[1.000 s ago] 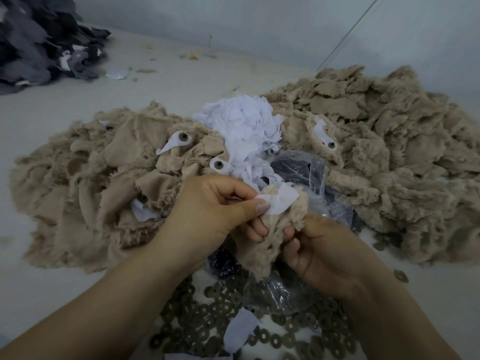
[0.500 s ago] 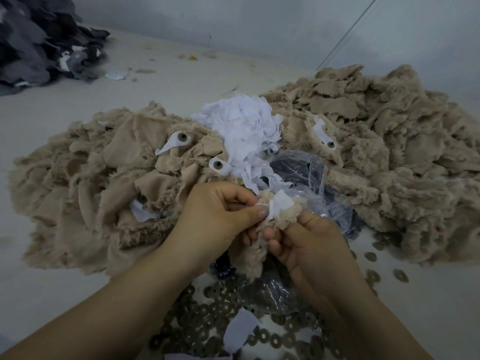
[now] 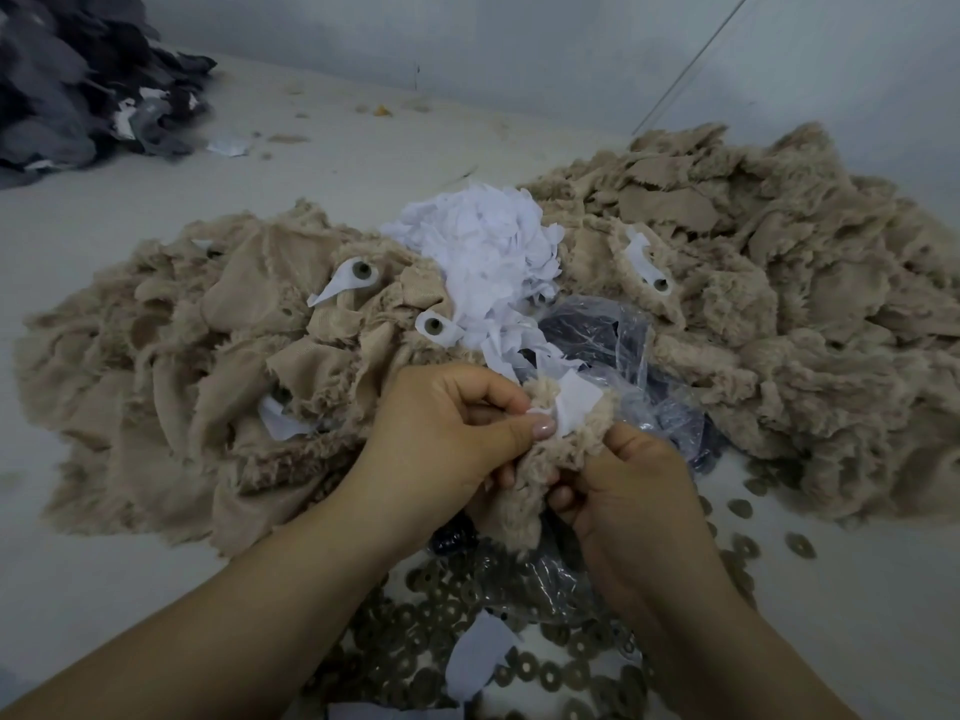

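Both hands work on one small beige plush fabric piece (image 3: 558, 462) held over the table. A white patch (image 3: 576, 405) lies on its upper face. My left hand (image 3: 441, 439) pinches the piece and the patch's left edge, thumb on top. From the right, my right hand (image 3: 631, 483) grips the piece with its fingers curled under the fur. What sits beneath the fabric is hidden.
Two heaps of beige plush pieces (image 3: 197, 366) (image 3: 779, 304), some with grey eyes on white patches (image 3: 362, 272), flank a heap of white patches (image 3: 488, 252). A clear plastic bag (image 3: 613, 335) lies behind the hands. Several brown washers (image 3: 530, 667) are scattered at the front. Dark fabric (image 3: 67, 80) is piled far left.
My right hand has come up from under the piece to grip its right side. The white patch is now more bunched between the two hands.
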Demonstrator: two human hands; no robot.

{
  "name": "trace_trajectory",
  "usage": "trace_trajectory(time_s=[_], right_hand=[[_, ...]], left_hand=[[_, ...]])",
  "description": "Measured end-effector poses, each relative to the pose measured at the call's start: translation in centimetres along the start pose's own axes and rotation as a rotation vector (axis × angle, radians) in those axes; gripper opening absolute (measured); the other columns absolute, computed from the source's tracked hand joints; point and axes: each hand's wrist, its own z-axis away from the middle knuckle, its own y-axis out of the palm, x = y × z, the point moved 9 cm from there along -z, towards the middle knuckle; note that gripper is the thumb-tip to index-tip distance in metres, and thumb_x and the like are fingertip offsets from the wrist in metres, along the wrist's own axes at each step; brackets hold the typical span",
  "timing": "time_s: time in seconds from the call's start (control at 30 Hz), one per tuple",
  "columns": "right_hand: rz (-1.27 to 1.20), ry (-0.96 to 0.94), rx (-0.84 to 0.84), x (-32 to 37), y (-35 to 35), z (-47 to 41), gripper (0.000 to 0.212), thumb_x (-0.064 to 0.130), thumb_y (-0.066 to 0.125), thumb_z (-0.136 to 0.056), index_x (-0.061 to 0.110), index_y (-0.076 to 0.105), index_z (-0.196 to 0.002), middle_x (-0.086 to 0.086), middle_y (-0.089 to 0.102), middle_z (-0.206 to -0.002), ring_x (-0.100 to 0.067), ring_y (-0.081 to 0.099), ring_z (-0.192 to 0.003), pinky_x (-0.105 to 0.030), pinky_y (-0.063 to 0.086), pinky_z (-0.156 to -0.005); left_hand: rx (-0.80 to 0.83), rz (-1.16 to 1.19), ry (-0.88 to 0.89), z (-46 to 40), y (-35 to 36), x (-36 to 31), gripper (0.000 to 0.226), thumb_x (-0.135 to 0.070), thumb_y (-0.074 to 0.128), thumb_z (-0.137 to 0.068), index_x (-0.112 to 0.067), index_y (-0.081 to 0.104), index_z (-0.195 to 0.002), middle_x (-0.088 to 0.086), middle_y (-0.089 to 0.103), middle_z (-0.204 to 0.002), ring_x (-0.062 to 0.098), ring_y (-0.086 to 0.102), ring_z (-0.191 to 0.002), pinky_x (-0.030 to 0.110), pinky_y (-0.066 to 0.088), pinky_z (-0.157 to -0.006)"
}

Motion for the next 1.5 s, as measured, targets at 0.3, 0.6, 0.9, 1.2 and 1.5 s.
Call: trace_trajectory(time_s=[0.3, 0.6, 0.9, 1.2, 1.5], right_hand=[[0.079, -0.141, 0.047, 1.0, 0.2, 0.1, 0.035, 0.0, 0.056, -0.094, 0.026, 0.079, -0.09, -0.004, 0.077, -0.084, -0.01, 0.062, -0.062, -0.018, 0.049, -0.051], [0.132, -0.205, 0.038, 1.6, -0.2, -0.4, 0.023, 0.01, 0.064, -0.077, 0.023, 0.077, -0.092, -0.011, 0.077, -0.093, -0.036, 0.072, -0.088, -0.057, 0.059, -0.08], [-0.073, -0.121, 0.138, 1.1, 0.7, -0.2, 0.024, 0.014, 0.072, -0.076, 0.012, 0.075, -0.1, -0.015, 0.075, -0.105, -0.032, 0.072, -0.097, -0.036, 0.061, -0.077], [-0.287, -0.004, 0.247, 1.2, 2.4, 0.5, 0.05, 0.036, 0.064, -0.088, -0.004, 0.064, -0.119, -0.024, 0.067, -0.121, -0.037, 0.065, -0.113, -0.042, 0.058, -0.09], [-0.465, 0.168, 0.226, 0.3, 2.8, 0.1, 0.044, 0.016, 0.059, -0.087, -0.008, 0.059, -0.123, -0.026, 0.068, -0.114, -0.031, 0.071, -0.096, -0.035, 0.06, -0.077]], left_hand=[[-0.059, -0.059, 0.044, -0.1, -0.4, 0.2, 0.012, -0.007, 0.08, -0.077, -0.014, 0.072, -0.07, 0.018, 0.069, -0.063, 0.017, 0.057, -0.043, 0.026, 0.049, -0.042], [-0.092, -0.107, 0.249, 0.5, -0.4, -2.1, 0.023, 0.004, 0.077, -0.078, -0.019, 0.078, -0.081, 0.004, 0.075, -0.084, 0.017, 0.071, -0.075, 0.022, 0.056, -0.064], [-0.011, -0.194, 0.321, 0.7, 0.4, -2.9, 0.01, -0.005, 0.079, -0.076, -0.01, 0.079, -0.085, 0.001, 0.069, -0.08, 0.013, 0.066, -0.078, 0.026, 0.054, -0.071], [-0.064, -0.384, 0.333, 0.8, 0.2, -3.1, 0.013, -0.004, 0.081, -0.076, -0.013, 0.08, -0.086, 0.003, 0.064, -0.081, 0.01, 0.061, -0.078, 0.018, 0.048, -0.072], [0.019, 0.053, 0.027, 0.2, -0.6, 0.0, 0.017, 0.003, 0.07, -0.086, -0.01, 0.073, -0.096, 0.005, 0.068, -0.076, 0.02, 0.059, -0.059, 0.029, 0.052, -0.054]])
